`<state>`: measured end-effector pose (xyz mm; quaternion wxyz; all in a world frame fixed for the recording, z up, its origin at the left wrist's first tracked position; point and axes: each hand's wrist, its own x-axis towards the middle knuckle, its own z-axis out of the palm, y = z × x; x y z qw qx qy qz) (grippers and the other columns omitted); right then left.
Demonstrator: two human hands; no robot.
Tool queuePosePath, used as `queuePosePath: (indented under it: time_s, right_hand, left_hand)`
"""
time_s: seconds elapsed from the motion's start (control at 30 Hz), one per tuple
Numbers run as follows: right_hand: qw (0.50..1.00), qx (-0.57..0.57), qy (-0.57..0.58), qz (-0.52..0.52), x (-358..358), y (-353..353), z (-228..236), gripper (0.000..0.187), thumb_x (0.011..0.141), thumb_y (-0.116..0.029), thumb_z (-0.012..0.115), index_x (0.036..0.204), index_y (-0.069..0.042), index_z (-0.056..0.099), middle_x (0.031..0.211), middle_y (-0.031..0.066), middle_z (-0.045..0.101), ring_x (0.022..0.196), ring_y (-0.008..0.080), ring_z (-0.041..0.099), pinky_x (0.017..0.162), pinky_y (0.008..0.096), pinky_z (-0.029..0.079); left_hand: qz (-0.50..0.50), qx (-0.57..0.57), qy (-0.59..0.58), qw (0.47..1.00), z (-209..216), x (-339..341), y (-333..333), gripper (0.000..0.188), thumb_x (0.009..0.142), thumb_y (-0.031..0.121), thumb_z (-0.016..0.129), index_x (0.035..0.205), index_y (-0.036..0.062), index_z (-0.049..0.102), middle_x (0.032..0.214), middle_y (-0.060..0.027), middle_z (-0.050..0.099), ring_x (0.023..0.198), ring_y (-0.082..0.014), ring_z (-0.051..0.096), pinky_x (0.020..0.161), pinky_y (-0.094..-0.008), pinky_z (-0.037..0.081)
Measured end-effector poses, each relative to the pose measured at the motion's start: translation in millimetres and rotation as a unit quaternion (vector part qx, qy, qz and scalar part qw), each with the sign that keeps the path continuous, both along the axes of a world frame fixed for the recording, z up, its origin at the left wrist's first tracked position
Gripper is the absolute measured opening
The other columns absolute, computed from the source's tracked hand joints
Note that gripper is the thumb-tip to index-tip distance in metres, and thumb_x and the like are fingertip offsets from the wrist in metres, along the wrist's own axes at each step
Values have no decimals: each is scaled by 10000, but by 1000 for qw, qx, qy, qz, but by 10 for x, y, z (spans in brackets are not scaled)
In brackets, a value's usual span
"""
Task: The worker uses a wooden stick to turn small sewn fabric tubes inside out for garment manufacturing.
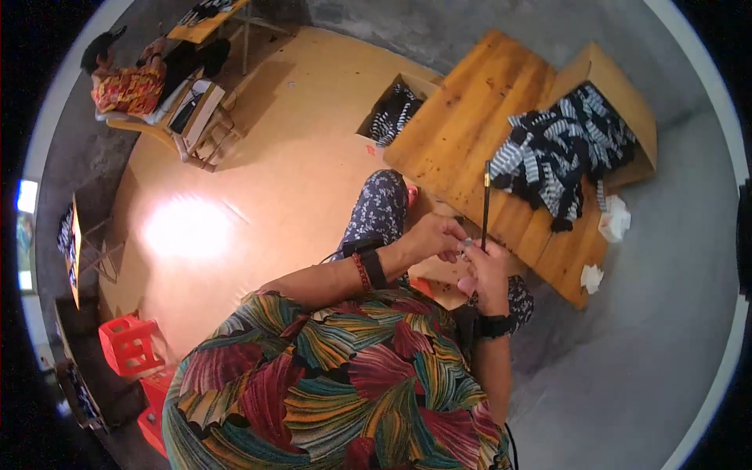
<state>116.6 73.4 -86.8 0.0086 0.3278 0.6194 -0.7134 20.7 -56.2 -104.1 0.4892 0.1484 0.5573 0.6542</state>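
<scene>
My left hand (435, 238) and my right hand (490, 272) meet above my lap, beside the near edge of the wooden table. A thin black stick with a gold band (486, 205) rises upright from my right hand, whose fingers are closed around its lower end. My left fingers are pinched close to the right fingertips. Something small and pale shows between the two hands, too small to name. Nearby on the table lies a heap of black and grey-and-white striped fabric pieces (558, 153).
The fabric spills from a tipped cardboard box (638, 117) on the wooden table (458, 117). Crumpled white paper (615, 219) lies at its right edge. Another box (427, 84) with striped pieces stands on the floor. A person (129, 88) sits far left; red stools (128, 345) stand at left.
</scene>
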Motion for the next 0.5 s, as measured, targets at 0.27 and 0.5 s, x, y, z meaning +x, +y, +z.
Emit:
queuePosePath:
  time_s: [0.27,0.5]
  right_hand:
    - [907,398,45,131,-123,-125,-159,138,705,-100,511,681,35,500,627,240,486,579,376,485,544,411,385]
    - [840,507,111,156,-177,-101,-269,143,700,-90,482,649,34,434,605,227,469,582,398,470,537,442,373]
  left_hand:
    - [69,-69,381,919,-273,115,39,168,696,46,552,848,9,614,632,-132,573,572,-192,580,546,-316,468]
    - [109,-163,523,830,-625,72,177,151,705,88,532,792,-8,610,663,-124,589,571,-206,600,510,-339,472]
